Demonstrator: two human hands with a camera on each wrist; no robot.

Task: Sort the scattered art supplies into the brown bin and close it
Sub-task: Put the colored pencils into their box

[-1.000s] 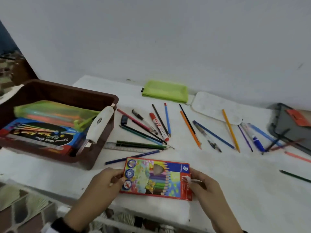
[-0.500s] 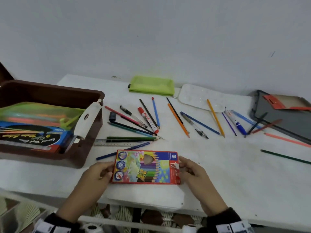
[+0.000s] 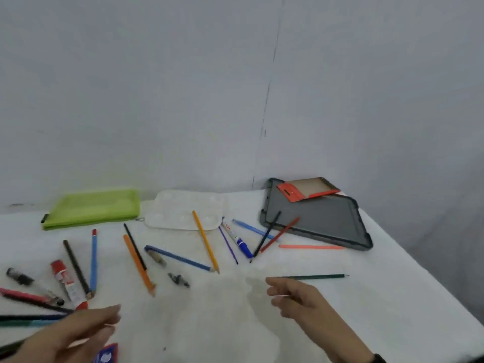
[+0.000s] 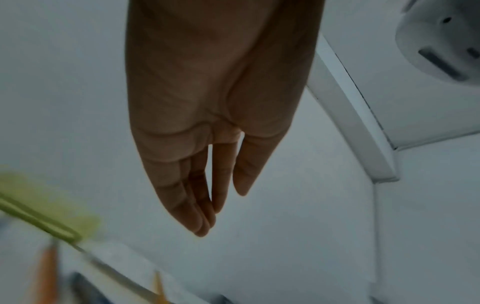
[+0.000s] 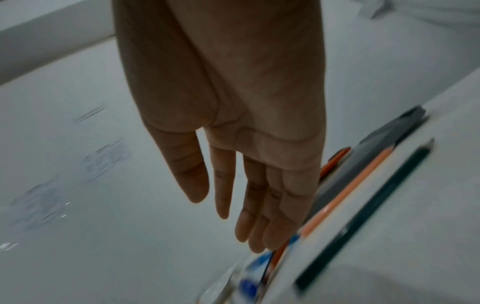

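Both hands hover empty over the white table. My left hand (image 3: 86, 327) is at the bottom left, fingers straight, above a blue corner of the coloured-pencil box (image 3: 107, 353); the left wrist view shows the left hand (image 4: 207, 174) holding nothing. My right hand (image 3: 285, 297) is at centre right, fingers relaxed, just short of a dark green pencil (image 3: 314, 276). In the right wrist view the right hand (image 5: 246, 185) is open beside that dark green pencil (image 5: 363, 216) and a salmon pencil (image 5: 348, 191). The brown bin is out of view.
Loose pencils and markers lie across the table: an orange pencil (image 3: 138, 263), a yellow pencil (image 3: 205, 241), a blue marker (image 3: 237, 238), a red marker (image 3: 66, 281). At the back are a green pouch (image 3: 91, 208), a white palette (image 3: 180, 213) and a dark grey tray (image 3: 327, 226).
Both hands have let go of the coloured-pencil box and lifted off it. The head view has swung right, so the brown bin has left the frame.
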